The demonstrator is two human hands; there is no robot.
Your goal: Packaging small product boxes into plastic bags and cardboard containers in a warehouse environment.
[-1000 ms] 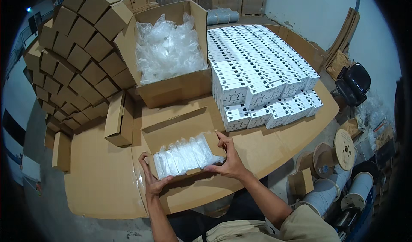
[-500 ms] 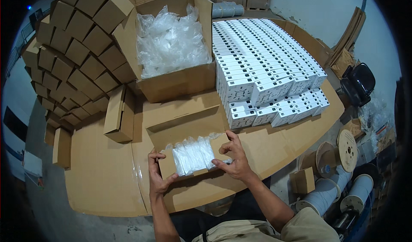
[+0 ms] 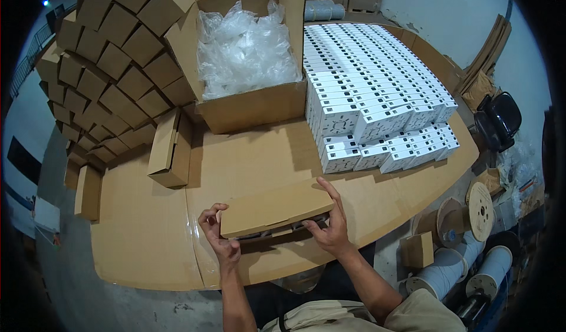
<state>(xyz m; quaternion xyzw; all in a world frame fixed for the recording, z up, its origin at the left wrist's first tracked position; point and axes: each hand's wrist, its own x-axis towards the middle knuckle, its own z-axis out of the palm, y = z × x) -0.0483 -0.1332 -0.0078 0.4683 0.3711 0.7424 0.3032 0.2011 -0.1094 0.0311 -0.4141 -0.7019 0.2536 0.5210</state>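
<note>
Between my two hands is a long brown cardboard box [image 3: 277,205], its lid folded over the top. A narrow dark gap shows along the lid's front edge. My left hand [image 3: 219,233] grips the box's left end, fingers at the back corner and thumb low in front. At the other end my right hand [image 3: 331,226] holds on, with fingers along the side and the thumb at the front gap. The plastic-wrapped contents are covered by the lid.
A large open carton [image 3: 253,108] full of clear plastic bags stands behind. Rows of white boxes [image 3: 377,84] are stacked to its right. Brown boxes [image 3: 112,67] pile up at left, one closed box [image 3: 171,149] nearer. Cable spools [image 3: 483,211] sit at the right beyond the cardboard-covered table [image 3: 141,238].
The box's lid, upright at the back before, has come down over the plastic-wrapped contents. Both hands keep hold of the ends. The whole view has shifted slightly.
</note>
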